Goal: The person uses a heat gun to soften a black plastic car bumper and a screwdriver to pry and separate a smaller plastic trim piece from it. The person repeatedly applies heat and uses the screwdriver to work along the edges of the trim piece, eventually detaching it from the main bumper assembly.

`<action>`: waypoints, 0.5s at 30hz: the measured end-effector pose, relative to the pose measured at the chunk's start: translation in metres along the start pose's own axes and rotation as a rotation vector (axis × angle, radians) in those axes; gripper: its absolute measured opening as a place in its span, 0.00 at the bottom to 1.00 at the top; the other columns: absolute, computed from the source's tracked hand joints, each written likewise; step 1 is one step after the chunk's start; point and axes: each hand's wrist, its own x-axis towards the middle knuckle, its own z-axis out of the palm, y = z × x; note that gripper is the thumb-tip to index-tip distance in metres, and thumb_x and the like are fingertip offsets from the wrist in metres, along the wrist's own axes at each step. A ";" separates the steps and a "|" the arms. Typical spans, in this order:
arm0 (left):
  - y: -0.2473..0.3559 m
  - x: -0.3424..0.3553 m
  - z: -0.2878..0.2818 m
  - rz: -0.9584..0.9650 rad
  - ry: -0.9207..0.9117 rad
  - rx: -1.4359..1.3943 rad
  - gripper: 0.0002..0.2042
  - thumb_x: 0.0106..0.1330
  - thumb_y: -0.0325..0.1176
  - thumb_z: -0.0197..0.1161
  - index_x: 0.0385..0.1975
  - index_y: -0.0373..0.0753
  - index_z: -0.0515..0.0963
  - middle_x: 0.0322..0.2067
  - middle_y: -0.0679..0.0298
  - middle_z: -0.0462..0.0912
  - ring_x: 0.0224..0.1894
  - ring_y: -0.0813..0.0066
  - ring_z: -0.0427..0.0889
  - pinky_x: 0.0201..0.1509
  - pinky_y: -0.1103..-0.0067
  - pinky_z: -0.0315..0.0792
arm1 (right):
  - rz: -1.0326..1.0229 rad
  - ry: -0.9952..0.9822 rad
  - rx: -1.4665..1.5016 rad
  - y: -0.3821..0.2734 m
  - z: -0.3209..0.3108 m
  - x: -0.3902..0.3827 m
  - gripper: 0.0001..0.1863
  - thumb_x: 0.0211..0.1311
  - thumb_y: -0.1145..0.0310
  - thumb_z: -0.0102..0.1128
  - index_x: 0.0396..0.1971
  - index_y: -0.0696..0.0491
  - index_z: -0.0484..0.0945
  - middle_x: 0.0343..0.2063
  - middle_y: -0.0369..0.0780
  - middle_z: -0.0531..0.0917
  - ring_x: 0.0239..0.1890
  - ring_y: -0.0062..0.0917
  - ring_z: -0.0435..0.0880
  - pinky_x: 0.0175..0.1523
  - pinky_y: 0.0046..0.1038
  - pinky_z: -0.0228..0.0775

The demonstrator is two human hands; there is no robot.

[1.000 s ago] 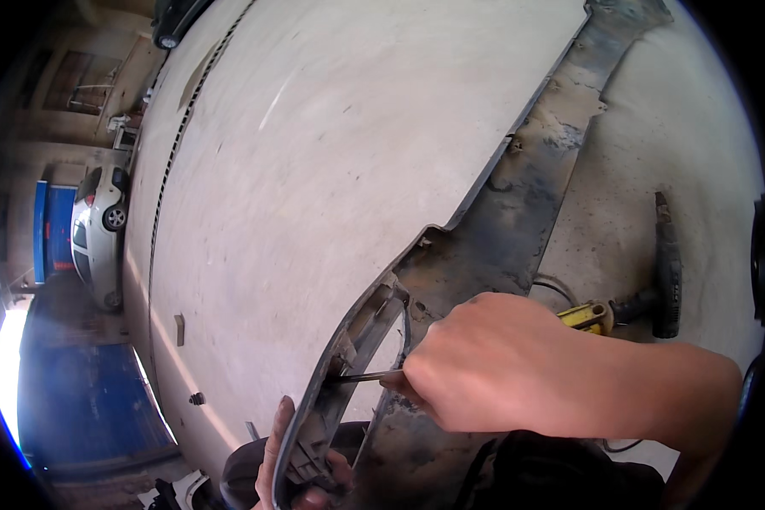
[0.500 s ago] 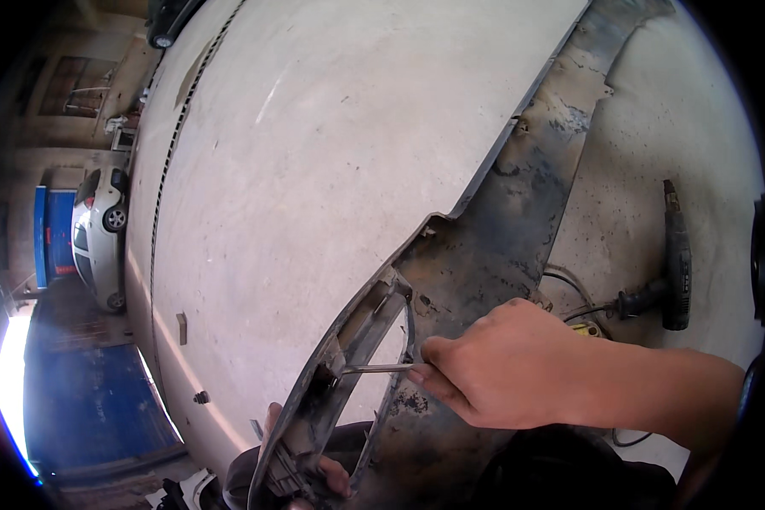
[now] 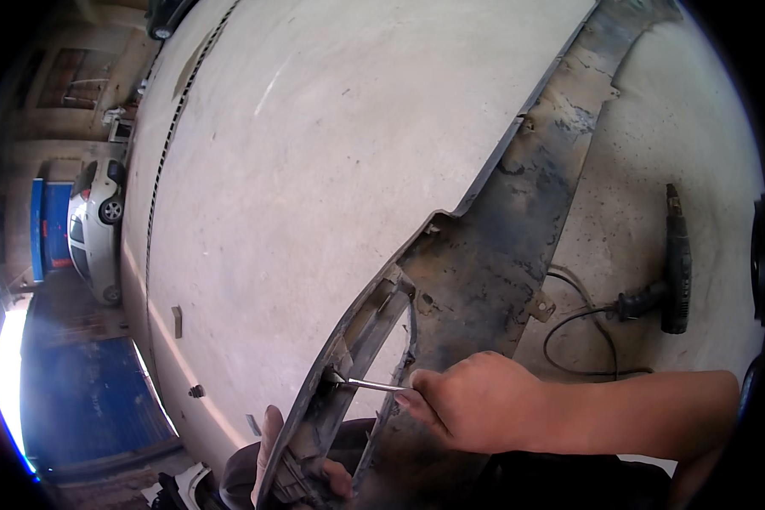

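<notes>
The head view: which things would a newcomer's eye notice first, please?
First comes the long dark panel, stained and running diagonally from the bottom centre to the upper right. Next is the person's right grip, below and right of centre, around a thin metal tool pointed toward the panel's left edge. At the right, a black corded power tool lies on the pale floor.
</notes>
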 end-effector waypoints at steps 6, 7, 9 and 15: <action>-0.003 0.001 -0.005 -0.039 -0.015 -0.046 0.36 0.58 0.62 0.61 0.54 0.42 0.56 0.29 0.55 0.76 0.30 0.69 0.77 0.36 0.76 0.73 | 0.033 -0.005 -0.077 -0.005 0.000 -0.004 0.22 0.73 0.56 0.44 0.26 0.57 0.75 0.17 0.48 0.81 0.21 0.48 0.81 0.31 0.46 0.75; -0.006 0.003 -0.007 -0.052 -0.022 -0.074 0.36 0.59 0.59 0.61 0.58 0.43 0.54 0.28 0.53 0.76 0.30 0.67 0.78 0.36 0.75 0.74 | 0.034 -0.006 -0.092 -0.006 -0.002 -0.004 0.22 0.73 0.56 0.44 0.26 0.56 0.75 0.17 0.48 0.81 0.21 0.47 0.81 0.31 0.46 0.75; -0.009 0.004 -0.017 -0.091 -0.020 -0.212 0.38 0.63 0.55 0.60 0.65 0.44 0.49 0.28 0.49 0.78 0.29 0.65 0.80 0.35 0.73 0.76 | 0.036 -0.006 -0.121 -0.006 -0.006 -0.004 0.22 0.73 0.56 0.44 0.27 0.56 0.76 0.17 0.48 0.81 0.22 0.47 0.81 0.32 0.46 0.75; -0.021 -0.004 -0.013 -0.055 -0.067 -0.062 0.39 0.46 0.77 0.63 0.33 0.39 0.70 0.30 0.67 0.70 0.33 0.78 0.70 0.39 0.81 0.68 | -0.041 -0.127 0.253 0.014 -0.015 -0.001 0.25 0.73 0.51 0.44 0.29 0.58 0.79 0.19 0.50 0.80 0.27 0.49 0.80 0.37 0.45 0.73</action>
